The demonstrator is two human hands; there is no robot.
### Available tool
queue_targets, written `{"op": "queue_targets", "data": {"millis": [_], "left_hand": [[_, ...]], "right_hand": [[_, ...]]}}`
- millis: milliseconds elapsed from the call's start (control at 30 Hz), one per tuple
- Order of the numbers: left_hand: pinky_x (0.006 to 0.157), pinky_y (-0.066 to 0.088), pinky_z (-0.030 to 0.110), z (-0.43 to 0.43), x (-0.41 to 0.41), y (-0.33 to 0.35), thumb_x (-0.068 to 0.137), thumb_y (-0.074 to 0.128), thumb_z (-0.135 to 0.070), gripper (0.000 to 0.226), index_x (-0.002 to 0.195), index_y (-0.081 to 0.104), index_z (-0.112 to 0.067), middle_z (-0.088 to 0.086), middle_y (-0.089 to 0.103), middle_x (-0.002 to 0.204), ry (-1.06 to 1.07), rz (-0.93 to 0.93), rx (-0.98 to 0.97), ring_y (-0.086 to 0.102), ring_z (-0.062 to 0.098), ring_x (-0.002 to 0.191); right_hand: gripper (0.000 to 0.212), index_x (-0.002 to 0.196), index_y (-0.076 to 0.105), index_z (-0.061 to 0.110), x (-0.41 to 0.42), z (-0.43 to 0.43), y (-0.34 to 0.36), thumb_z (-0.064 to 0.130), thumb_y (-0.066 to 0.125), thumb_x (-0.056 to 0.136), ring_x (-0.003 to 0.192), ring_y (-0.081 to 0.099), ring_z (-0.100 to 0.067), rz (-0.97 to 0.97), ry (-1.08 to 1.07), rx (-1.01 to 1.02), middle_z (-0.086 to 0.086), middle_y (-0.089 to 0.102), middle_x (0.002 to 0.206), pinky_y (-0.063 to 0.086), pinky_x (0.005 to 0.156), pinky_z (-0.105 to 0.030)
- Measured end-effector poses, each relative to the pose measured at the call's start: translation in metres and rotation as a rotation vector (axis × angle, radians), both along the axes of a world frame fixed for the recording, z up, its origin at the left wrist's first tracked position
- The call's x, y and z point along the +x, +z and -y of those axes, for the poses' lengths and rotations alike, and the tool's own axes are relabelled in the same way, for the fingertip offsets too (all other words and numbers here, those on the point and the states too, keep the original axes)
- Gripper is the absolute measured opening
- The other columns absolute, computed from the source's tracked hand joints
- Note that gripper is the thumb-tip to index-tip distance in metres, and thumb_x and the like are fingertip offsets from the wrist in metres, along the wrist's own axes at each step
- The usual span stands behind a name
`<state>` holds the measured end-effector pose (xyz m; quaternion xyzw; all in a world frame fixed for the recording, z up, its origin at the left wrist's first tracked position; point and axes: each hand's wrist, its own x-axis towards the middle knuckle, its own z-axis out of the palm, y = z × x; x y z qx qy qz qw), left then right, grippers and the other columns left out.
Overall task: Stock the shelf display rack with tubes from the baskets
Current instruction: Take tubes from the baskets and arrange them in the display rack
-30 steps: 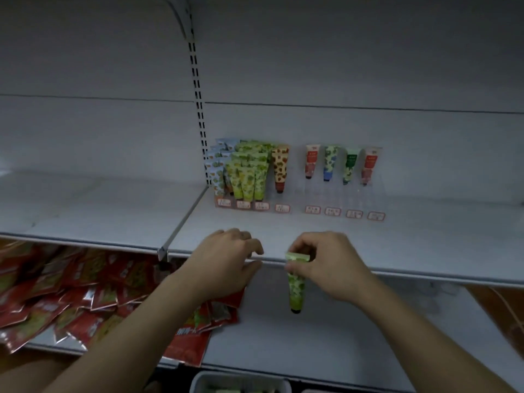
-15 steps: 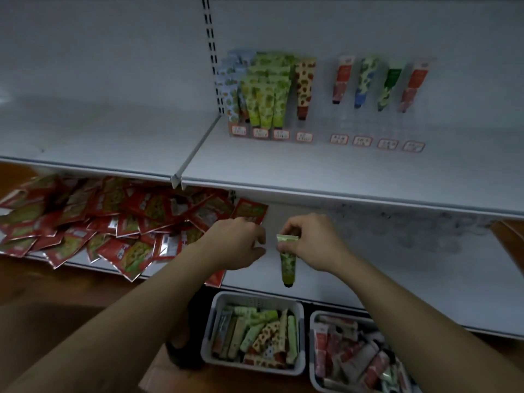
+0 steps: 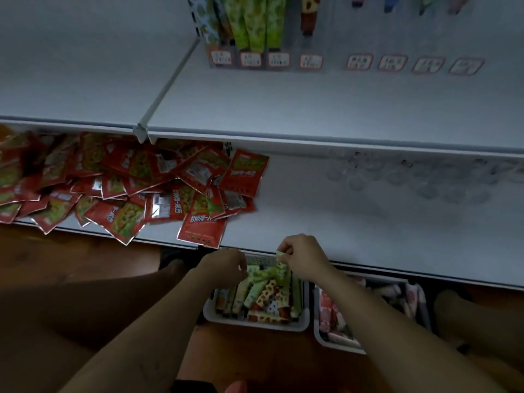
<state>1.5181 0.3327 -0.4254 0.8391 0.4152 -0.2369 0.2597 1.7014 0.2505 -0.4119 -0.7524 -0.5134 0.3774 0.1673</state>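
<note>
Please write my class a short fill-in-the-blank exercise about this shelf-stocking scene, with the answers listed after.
1. The right hand pinches a ___ tube by its flat end.
2. That tube hangs above the ___ basket of the two.
3. Red packets lie heaped on the ___ shelf.
Missing words: green; left; lower.

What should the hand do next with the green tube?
Probably lift the green tube up to the display rack. The right hand pinches it by its flat end, above the basket, and matching green tubes stand in the rack's rows on the upper shelf.
</note>
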Motion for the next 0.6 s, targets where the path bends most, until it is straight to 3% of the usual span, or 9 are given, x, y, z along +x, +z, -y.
{"op": "queue_targets", "data": {"millis": [133, 267, 433, 600], "left_hand": [[0.093, 0.047, 0.035, 0.001, 0.001, -0.029, 0.091, 0.054, -0.038, 0.031, 0.116, 0.061, -0.021, 0.003, 0.057, 0.126, -0.019, -0.117, -0.025, 0.053, 0.023, 0.116], [0.091, 0.051, 0.041, 0.001, -0.007, -0.055, 0.090, 0.049, -0.032, 0.035, 0.122, 0.058, -0.020, 0.006, 0.057, 0.127, -0.033, -0.244, -0.036, 0.058, 0.027, 0.112], [0.092, 0.048, 0.041, 0.000, -0.018, -0.072, 0.092, 0.047, -0.025, 0.038, 0.129, 0.052, -0.018, 0.008, 0.058, 0.129, 0.042, -0.252, -0.018, 0.058, 0.030, 0.116], [0.083, 0.053, 0.041, 0.010, -0.024, -0.088, 0.089, 0.049, -0.020, 0.033, 0.121, 0.056, -0.014, 0.010, 0.065, 0.114, 0.034, -0.298, -0.027, 0.064, 0.031, 0.105]], "right_hand": [[0.014, 0.101, 0.071, 0.011, 0.000, 0.007, -0.041, 0.016, 0.067, 0.088, 0.094, 0.063, -0.019, -0.009, -0.014, -0.115, -0.006, 0.068, 0.106, 0.053, 0.085, -0.030], [0.018, 0.108, 0.067, 0.009, -0.003, 0.008, -0.067, 0.016, 0.062, 0.092, 0.098, 0.062, -0.022, -0.018, 0.001, -0.191, -0.008, 0.065, 0.116, 0.051, 0.088, -0.031], [0.019, 0.109, 0.067, 0.007, -0.002, 0.004, -0.090, 0.015, 0.061, 0.093, 0.099, 0.062, -0.023, -0.035, -0.019, -0.205, -0.010, 0.065, 0.116, 0.048, 0.085, -0.026], [0.025, 0.109, 0.063, -0.005, -0.009, 0.004, -0.108, 0.014, 0.060, 0.091, 0.098, 0.061, -0.035, -0.021, -0.015, -0.247, -0.026, 0.063, 0.109, 0.053, 0.087, -0.042]]}}
